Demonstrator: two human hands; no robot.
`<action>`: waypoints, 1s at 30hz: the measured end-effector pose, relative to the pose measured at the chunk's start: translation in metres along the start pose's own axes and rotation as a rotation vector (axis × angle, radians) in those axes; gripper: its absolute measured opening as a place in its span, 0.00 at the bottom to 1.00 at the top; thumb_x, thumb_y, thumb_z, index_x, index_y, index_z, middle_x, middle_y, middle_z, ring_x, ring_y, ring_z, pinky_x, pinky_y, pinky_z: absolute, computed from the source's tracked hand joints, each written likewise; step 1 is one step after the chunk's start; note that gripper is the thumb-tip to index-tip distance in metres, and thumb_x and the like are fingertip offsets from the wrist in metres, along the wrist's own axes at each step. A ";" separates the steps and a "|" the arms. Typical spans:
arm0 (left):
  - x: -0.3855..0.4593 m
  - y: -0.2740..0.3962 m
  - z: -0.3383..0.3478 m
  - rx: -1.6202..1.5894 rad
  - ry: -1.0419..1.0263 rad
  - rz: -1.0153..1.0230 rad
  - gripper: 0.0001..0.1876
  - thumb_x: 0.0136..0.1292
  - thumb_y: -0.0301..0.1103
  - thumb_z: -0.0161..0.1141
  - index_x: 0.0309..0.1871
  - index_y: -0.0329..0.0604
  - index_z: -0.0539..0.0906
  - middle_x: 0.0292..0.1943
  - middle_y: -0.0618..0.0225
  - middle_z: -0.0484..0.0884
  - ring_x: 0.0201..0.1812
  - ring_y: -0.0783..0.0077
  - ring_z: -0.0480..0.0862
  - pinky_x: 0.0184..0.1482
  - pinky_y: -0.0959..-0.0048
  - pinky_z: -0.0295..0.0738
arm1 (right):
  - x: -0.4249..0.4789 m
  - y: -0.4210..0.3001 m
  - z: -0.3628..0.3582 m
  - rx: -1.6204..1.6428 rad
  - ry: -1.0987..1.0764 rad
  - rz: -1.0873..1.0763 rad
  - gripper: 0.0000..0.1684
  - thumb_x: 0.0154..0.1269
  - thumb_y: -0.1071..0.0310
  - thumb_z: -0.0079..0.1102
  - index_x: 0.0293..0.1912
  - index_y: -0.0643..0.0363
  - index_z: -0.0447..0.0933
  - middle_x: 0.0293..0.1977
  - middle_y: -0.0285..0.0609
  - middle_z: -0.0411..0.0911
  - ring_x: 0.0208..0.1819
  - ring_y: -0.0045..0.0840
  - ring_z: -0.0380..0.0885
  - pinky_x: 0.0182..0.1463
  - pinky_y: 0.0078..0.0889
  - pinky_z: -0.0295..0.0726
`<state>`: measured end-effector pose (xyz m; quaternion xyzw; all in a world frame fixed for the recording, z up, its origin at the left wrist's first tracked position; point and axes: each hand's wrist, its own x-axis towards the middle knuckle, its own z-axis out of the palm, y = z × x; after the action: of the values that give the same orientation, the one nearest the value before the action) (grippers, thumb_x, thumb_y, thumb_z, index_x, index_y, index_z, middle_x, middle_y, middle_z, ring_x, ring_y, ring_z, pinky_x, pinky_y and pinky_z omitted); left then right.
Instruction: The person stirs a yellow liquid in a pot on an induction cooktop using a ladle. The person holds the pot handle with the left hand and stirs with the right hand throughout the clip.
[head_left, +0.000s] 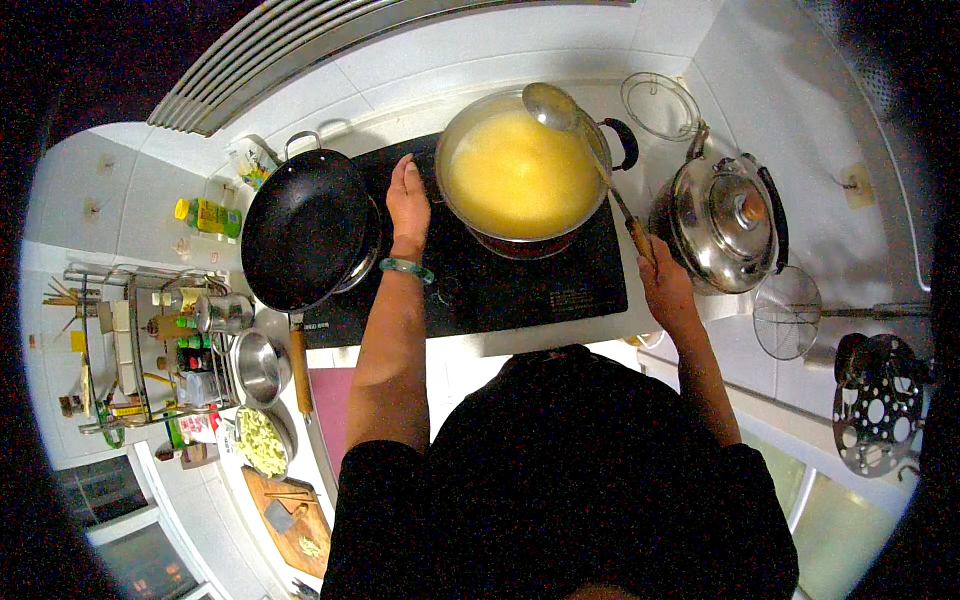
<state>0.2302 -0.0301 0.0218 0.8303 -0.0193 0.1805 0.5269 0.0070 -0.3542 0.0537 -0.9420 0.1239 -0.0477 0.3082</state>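
My right hand (666, 285) grips the wooden handle of a metal ladle (551, 106). The ladle's bowl hangs over the back rim of a large steel pot (448, 196), full of yellow, porridge-like liquid (517, 176). My left hand (409, 201), a green bangle (406, 270) on its wrist, is stretched out between the pot and a black wok (307, 225). Nothing shows in it, and its fingers are extended, seen nearly edge-on. Both vessels stand on a black two-zone cooktop (510, 300).
Right of the pot are a steel kettle (724, 225), a wire rack (660, 105) and a hanging strainer (787, 311). At left stand a yellow-capped bottle (210, 217), a seasoning rack (135, 337), a steel bowl (259, 367), chopped vegetables (259, 442) and a cutting board (300, 540) with a cleaver.
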 end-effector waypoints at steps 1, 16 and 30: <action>0.000 0.001 0.000 0.001 -0.002 0.003 0.19 0.67 0.40 0.44 0.53 0.36 0.74 0.46 0.53 0.78 0.47 0.62 0.77 0.51 0.70 0.68 | 0.000 0.002 0.001 -0.001 0.008 -0.006 0.21 0.65 0.62 0.45 0.56 0.56 0.62 0.34 0.59 0.74 0.35 0.53 0.74 0.38 0.46 0.72; -0.002 0.008 -0.002 0.019 -0.004 -0.032 0.19 0.67 0.40 0.44 0.52 0.36 0.74 0.47 0.54 0.78 0.48 0.62 0.77 0.53 0.71 0.68 | 0.000 -0.007 -0.004 0.030 -0.039 0.043 0.21 0.65 0.62 0.46 0.56 0.56 0.61 0.33 0.57 0.74 0.34 0.50 0.75 0.36 0.44 0.72; -0.002 0.011 -0.003 -0.002 -0.018 -0.069 0.18 0.67 0.40 0.45 0.53 0.38 0.74 0.39 0.59 0.79 0.38 0.70 0.77 0.45 0.73 0.70 | -0.001 -0.004 -0.001 0.018 0.004 0.009 0.20 0.65 0.63 0.46 0.55 0.58 0.62 0.32 0.58 0.74 0.33 0.50 0.75 0.35 0.44 0.72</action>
<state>0.2250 -0.0327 0.0318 0.8317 0.0045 0.1546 0.5333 0.0069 -0.3515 0.0573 -0.9385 0.1284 -0.0492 0.3168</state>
